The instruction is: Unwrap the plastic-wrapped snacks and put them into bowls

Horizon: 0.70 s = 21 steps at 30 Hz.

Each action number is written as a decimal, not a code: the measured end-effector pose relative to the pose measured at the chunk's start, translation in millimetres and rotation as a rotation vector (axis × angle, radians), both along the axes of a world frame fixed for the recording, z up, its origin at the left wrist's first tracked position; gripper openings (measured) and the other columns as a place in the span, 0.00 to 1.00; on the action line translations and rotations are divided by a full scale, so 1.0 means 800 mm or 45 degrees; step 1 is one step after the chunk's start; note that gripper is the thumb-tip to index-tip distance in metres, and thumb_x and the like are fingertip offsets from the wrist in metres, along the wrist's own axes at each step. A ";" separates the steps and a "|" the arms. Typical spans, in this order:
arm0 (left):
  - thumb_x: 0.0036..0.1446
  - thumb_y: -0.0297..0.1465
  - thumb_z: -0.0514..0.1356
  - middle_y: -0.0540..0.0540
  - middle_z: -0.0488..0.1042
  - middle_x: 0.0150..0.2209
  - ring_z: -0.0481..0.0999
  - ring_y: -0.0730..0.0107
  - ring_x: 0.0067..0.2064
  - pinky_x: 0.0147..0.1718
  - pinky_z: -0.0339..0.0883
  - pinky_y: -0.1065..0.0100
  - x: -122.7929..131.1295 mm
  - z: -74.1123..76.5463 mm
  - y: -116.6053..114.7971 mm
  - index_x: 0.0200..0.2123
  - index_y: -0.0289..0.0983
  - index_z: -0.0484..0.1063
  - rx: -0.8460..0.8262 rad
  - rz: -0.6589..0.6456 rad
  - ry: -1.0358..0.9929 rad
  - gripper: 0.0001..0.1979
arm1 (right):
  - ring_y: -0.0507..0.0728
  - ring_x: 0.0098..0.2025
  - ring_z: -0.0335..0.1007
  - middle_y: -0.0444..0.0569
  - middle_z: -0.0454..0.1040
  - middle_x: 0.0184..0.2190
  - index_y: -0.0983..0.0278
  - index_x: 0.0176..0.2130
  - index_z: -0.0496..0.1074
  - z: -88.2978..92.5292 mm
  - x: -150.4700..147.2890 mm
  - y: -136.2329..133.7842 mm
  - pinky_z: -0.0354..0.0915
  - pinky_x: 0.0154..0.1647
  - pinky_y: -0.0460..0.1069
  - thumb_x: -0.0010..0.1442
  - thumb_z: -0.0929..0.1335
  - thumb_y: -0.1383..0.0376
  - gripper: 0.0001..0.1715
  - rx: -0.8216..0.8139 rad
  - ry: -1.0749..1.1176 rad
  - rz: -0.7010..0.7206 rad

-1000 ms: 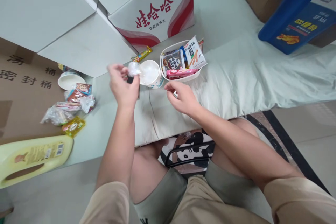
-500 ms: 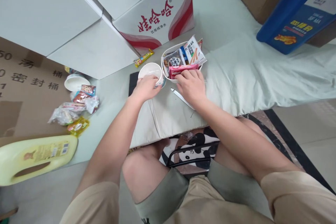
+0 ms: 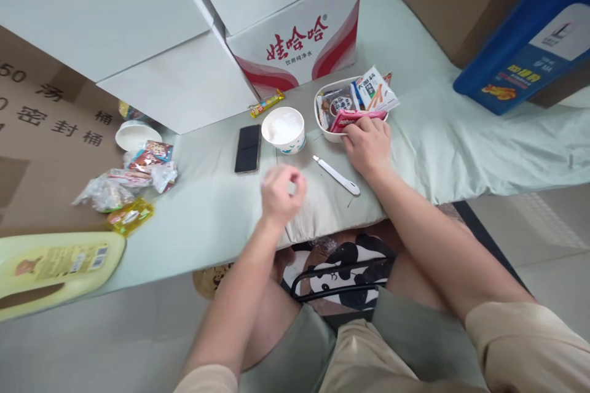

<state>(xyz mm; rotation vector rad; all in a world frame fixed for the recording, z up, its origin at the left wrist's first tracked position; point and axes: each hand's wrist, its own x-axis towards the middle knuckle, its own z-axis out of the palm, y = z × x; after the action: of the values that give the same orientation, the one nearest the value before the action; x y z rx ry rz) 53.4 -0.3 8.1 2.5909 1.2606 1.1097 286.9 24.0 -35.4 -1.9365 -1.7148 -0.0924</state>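
Tan short-sleeved top [image 3: 354,353] over your grey-green shorts [image 3: 290,347]
Your left sleeve [image 3: 209,379] and right sleeve [image 3: 516,338] match the plain tan front, which gathers in soft creases; the right one is loose and wide, with a fold or seam line near its opening. Your shorts end above the knee. Your left hand [image 3: 283,195], right hand [image 3: 369,146] and forearms [image 3: 239,301] are bare.

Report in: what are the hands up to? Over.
Right hand at the pink packet in the tub. Left hand curled, apart from the cup. White tool lying between the hands.
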 end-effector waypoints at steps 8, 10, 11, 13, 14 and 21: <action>0.61 0.27 0.55 0.54 0.62 0.17 0.62 0.72 0.22 0.29 0.56 0.65 0.013 -0.060 -0.034 0.20 0.40 0.55 -0.117 -0.280 -0.031 0.18 | 0.66 0.51 0.61 0.59 0.69 0.48 0.63 0.45 0.78 0.003 0.074 0.035 0.59 0.55 0.60 0.67 0.63 0.60 0.16 -0.048 -0.131 -0.278; 0.61 0.27 0.55 0.54 0.62 0.17 0.61 0.72 0.22 0.29 0.56 0.65 0.011 -0.058 -0.028 0.20 0.40 0.55 -0.124 -0.283 -0.039 0.18 | 0.66 0.53 0.60 0.60 0.67 0.51 0.63 0.45 0.77 0.015 0.102 0.067 0.59 0.53 0.60 0.67 0.63 0.61 0.15 -0.095 -0.190 -0.300; 0.61 0.26 0.55 0.54 0.62 0.17 0.61 0.72 0.22 0.29 0.56 0.65 0.010 -0.057 -0.026 0.20 0.40 0.55 -0.129 -0.278 -0.035 0.18 | 0.66 0.54 0.59 0.60 0.67 0.52 0.63 0.45 0.76 0.022 0.116 0.085 0.59 0.52 0.59 0.67 0.63 0.61 0.14 -0.134 -0.226 -0.295; 0.61 0.26 0.55 0.53 0.64 0.17 0.62 0.72 0.22 0.29 0.55 0.64 0.010 -0.057 -0.024 0.20 0.40 0.57 -0.132 -0.278 -0.014 0.17 | 0.66 0.55 0.58 0.61 0.68 0.52 0.62 0.47 0.75 0.036 0.141 0.117 0.57 0.53 0.59 0.67 0.64 0.64 0.13 -0.213 -0.298 -0.284; 0.61 0.26 0.55 0.53 0.65 0.18 0.62 0.72 0.22 0.29 0.55 0.64 0.010 -0.058 -0.023 0.20 0.40 0.57 -0.131 -0.281 -0.001 0.17 | 0.66 0.55 0.58 0.61 0.69 0.52 0.63 0.49 0.74 0.041 0.150 0.130 0.55 0.54 0.59 0.66 0.65 0.65 0.13 -0.239 -0.330 -0.285; 0.61 0.26 0.55 0.51 0.67 0.19 0.65 0.71 0.23 0.30 0.54 0.63 0.016 -0.061 -0.025 0.20 0.39 0.61 -0.146 -0.322 0.013 0.16 | 0.65 0.47 0.65 0.64 0.74 0.49 0.66 0.50 0.75 0.034 0.167 0.154 0.57 0.44 0.56 0.65 0.65 0.64 0.16 -0.418 -0.286 -0.423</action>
<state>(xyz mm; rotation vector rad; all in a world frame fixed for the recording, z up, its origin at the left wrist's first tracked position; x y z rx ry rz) 65.9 -20.2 -40.5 2.5819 0.9332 0.9499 420.7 147.1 -8.0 -2.5291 -1.6052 -0.1633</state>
